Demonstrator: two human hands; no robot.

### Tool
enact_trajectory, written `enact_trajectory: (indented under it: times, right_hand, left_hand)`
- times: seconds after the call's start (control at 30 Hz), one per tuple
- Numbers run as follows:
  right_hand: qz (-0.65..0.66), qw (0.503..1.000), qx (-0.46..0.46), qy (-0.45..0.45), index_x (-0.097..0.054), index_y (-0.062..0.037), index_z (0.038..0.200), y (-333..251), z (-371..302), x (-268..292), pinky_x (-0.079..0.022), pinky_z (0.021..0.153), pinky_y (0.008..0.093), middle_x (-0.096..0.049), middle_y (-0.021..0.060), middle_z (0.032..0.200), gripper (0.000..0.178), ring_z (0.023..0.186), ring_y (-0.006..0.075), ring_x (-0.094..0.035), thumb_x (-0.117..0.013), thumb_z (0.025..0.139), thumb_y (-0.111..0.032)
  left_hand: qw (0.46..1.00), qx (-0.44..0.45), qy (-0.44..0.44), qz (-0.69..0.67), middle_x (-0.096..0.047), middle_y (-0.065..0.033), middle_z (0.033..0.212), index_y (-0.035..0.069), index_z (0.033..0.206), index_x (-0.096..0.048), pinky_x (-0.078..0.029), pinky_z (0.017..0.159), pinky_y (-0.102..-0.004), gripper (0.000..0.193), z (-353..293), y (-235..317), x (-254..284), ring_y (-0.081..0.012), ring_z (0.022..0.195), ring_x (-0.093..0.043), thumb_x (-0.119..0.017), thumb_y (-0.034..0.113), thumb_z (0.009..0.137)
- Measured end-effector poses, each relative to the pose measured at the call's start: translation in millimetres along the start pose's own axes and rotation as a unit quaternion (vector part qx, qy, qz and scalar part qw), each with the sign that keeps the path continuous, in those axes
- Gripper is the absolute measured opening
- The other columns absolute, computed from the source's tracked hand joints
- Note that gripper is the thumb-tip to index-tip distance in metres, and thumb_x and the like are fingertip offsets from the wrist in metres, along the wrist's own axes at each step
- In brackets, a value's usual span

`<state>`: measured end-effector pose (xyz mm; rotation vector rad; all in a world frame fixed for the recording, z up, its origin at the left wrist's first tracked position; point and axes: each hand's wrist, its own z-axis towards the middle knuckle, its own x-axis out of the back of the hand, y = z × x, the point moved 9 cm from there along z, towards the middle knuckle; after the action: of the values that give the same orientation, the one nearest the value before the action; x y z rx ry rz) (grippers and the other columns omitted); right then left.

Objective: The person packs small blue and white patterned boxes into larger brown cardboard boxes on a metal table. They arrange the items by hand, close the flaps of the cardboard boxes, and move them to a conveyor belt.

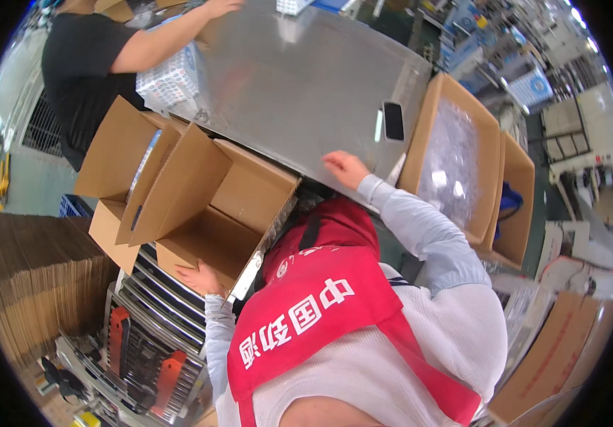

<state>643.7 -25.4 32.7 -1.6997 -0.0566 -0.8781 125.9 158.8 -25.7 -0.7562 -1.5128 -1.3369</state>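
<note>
An open cardboard box [210,235] with raised flaps stands in front of me on the left, and its visible inside holds nothing. My left hand [202,278] grips the near side wall of this box. Over the front edge of the metal table [285,92] hovers my right hand [347,169], its fingers loosely bent and a little apart, with nothing visible in them. Beyond my right hand, a dark-screened phone [392,121] lies on the table. A second open carton [125,160] sits behind the first, with a patterned edge showing inside.
A co-worker in black [82,71] reaches over the table beside a patterned white pack [171,78]. On my right stands a carton [488,135] of clear plastic pieces. Flattened cardboard [36,285] is stacked at left, next to a roller conveyor [157,292] with orange brackets [169,381].
</note>
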Motion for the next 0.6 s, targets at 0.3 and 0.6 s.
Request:
enact_trajectory:
  times: [0.3, 0.6]
  right_hand:
    - [-0.084, 0.971, 0.222, -0.023, -0.056, -0.0046, 0.123, -15.5, 136.9, -47.1, -0.036, 0.103, 0.0473, -0.054, 0.0186, 0.123, 0.037, 0.119, 0.0389, -0.047, -0.059, 0.089, -0.02]
    - [-0.301, 0.893, 0.319, -0.101, -0.038, -0.0045, 0.142, -19.8, 148.9, -112.1, -0.007, 0.117, 0.0568, -0.028, 0.0163, 0.153, 0.06, 0.144, 0.0369, -0.016, -0.052, 0.092, -0.033]
  left_hand:
    - [0.999, 0.019, -0.014, -0.043, -0.021, -0.0293, 0.15, 0.004, 0.152, -0.009, -0.02, 0.113, -0.0515, 0.092, 12.2, 13.4, 5.6, -0.0464, 0.137, -0.023, -0.065, 0.017, 0.08]
    - [0.905, 0.172, -0.338, 0.193, -0.017, -0.0392, 0.149, 0.005, 0.147, 0.022, -0.02, 0.116, -0.0487, 0.112, -5.1, -32.0, -27.4, -0.0501, 0.139, -0.022, -0.054, 0.057, 0.084]
